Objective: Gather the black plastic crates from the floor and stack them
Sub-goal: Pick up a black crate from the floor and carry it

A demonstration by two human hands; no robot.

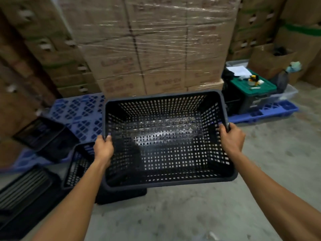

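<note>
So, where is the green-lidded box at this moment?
In the head view, the green-lidded box sits at upper right on the blue pallet, right of the wrapped cartons.

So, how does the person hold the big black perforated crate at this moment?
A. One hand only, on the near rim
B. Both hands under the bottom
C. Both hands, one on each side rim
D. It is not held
C: the left hand and the right hand each grip a side rim of the black perforated crate.
</note>
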